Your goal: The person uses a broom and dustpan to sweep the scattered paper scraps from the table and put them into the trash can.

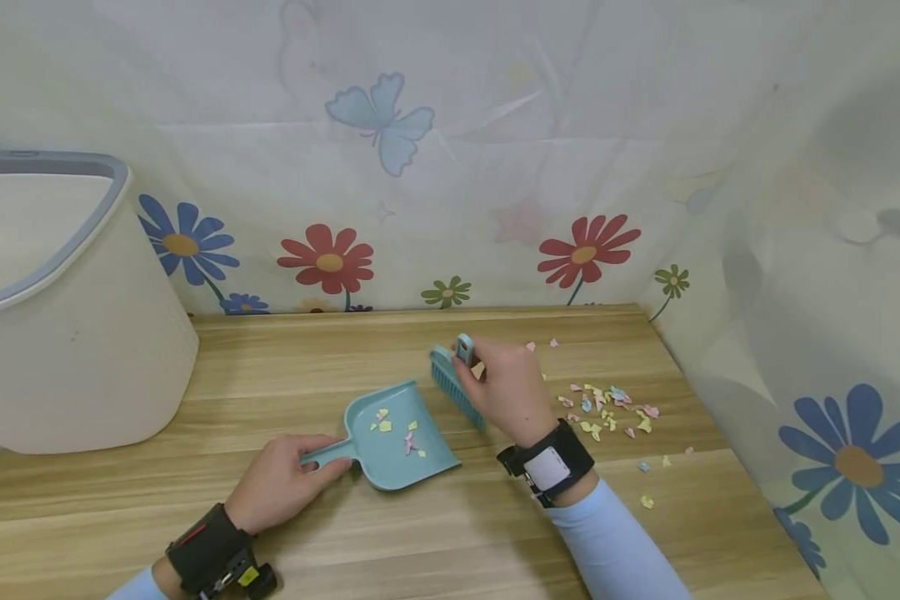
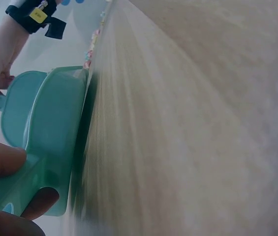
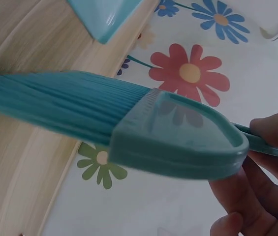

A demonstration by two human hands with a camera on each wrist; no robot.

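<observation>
My left hand [image 1: 285, 479] grips the handle of a teal dustpan [image 1: 397, 467], thumb on top and fingers beneath in the left wrist view. Several pink and yellow paper scraps [image 1: 409, 443] lie in the pan, whose wide lip faces right. In my right hand [image 1: 513, 387] is the handle of a small teal hand brush [image 1: 450, 379], held just right of the pan's lip. The right wrist view shows its blue-green bristles [image 3: 75, 98] pointing toward the wooden table. Right of that hand, a scattered pile of pink, yellow and blue paper scraps [image 1: 603, 408] lies on the wood.
A tall white bin [image 1: 82, 350] with a grey rim stands at the left of the table [image 1: 285, 367]. A curtain-like backdrop [image 1: 495, 167] with printed flowers and a butterfly hangs behind the table and along its right side. A few stray scraps [image 1: 647, 502] lie toward the right edge.
</observation>
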